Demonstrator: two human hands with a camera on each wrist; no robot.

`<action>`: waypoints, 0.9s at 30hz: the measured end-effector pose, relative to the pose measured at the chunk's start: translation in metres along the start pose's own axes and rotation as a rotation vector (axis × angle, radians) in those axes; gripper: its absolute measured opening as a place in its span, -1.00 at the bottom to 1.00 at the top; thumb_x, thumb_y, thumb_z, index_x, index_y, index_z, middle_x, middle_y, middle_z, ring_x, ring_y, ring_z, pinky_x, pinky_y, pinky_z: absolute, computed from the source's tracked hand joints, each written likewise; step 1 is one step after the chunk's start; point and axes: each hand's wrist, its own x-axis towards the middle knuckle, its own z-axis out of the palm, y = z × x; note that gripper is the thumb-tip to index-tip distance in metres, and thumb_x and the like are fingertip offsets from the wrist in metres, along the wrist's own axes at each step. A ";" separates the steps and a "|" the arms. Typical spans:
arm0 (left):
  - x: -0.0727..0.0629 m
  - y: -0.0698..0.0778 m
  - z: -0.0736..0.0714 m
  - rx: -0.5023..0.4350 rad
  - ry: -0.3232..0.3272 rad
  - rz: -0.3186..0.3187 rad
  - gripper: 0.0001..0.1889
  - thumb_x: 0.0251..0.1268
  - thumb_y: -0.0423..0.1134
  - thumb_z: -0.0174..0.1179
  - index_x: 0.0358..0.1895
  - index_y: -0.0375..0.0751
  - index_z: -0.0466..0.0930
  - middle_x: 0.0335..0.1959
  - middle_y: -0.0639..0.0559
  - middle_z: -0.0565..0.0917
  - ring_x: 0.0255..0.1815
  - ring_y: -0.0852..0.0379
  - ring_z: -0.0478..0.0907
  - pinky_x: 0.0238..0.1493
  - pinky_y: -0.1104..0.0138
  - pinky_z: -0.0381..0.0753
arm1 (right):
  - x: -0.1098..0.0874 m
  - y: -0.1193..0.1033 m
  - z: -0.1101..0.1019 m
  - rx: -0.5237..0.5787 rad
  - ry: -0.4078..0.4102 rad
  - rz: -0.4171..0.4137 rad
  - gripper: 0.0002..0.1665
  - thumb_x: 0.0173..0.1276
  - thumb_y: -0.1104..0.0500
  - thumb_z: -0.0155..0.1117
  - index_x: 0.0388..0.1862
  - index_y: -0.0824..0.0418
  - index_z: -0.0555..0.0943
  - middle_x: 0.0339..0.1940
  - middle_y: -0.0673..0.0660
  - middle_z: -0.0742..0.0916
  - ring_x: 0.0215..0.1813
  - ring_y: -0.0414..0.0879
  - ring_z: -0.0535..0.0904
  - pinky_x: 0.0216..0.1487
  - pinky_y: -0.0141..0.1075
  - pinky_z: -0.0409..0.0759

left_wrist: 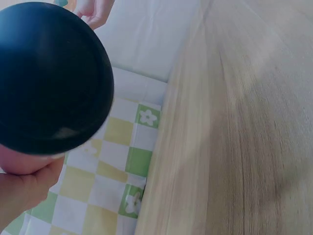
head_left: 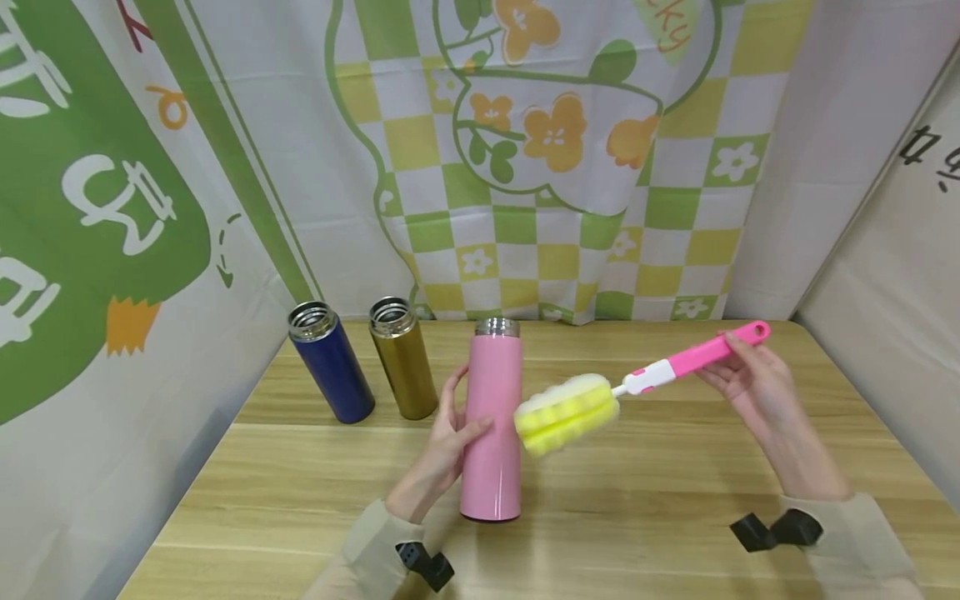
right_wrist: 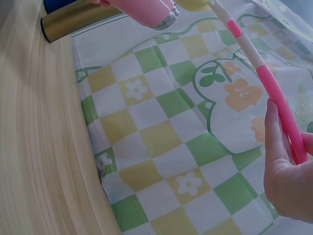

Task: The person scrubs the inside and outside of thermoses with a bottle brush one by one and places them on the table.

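Note:
My left hand (head_left: 447, 446) grips a pink thermos bottle (head_left: 492, 433) around its middle, its steel neck bare at the top. The bottle's dark round base (left_wrist: 54, 78) fills the upper left of the left wrist view, raised off the table. In my right hand (head_left: 765, 387) is a bottle brush (head_left: 701, 357), pinched by its pink handle between thumb and fingers. Its yellow and white sponge head (head_left: 567, 412) points left, right beside the pink bottle's wall. The right wrist view shows the fingers (right_wrist: 276, 142) along the handle.
A blue bottle (head_left: 335, 371) and a gold bottle (head_left: 405, 362), both lidless, stand upright at the back left of the wooden table (head_left: 637, 517). Behind the table hangs a checked, flowered curtain (head_left: 555, 250). Fabric walls enclose both sides.

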 end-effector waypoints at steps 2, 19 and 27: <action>-0.001 0.001 0.001 0.001 0.002 -0.011 -0.17 0.11 -0.42 0.08 0.32 0.15 -0.23 -0.03 -0.14 0.44 -0.13 0.02 0.51 -0.09 0.11 0.45 | 0.002 -0.001 0.000 0.013 -0.006 -0.011 -0.75 0.39 0.35 -0.24 -0.28 0.39 0.45 -0.33 0.33 0.66 -0.25 0.11 0.62 -0.13 -0.17 0.53; -0.003 0.003 -0.001 0.023 -0.091 -0.020 -0.28 0.18 -0.48 -0.14 0.32 0.11 -0.24 -0.07 -0.11 0.46 -0.11 0.05 0.50 -0.08 0.11 0.43 | 0.021 -0.008 0.004 0.203 0.129 -0.062 -0.89 0.34 0.37 -0.11 -0.31 0.41 0.39 -0.38 0.38 0.65 -0.26 0.17 0.61 -0.14 -0.09 0.52; -0.004 0.003 -0.002 0.023 -0.107 -0.008 -0.27 0.17 -0.48 -0.12 0.32 0.13 -0.22 -0.05 -0.09 0.45 -0.12 0.06 0.50 -0.08 0.12 0.43 | 0.025 -0.010 0.006 0.179 0.165 -0.076 -0.92 0.31 0.36 -0.05 -0.29 0.41 0.39 -0.35 0.38 0.64 -0.23 0.17 0.61 -0.12 -0.10 0.51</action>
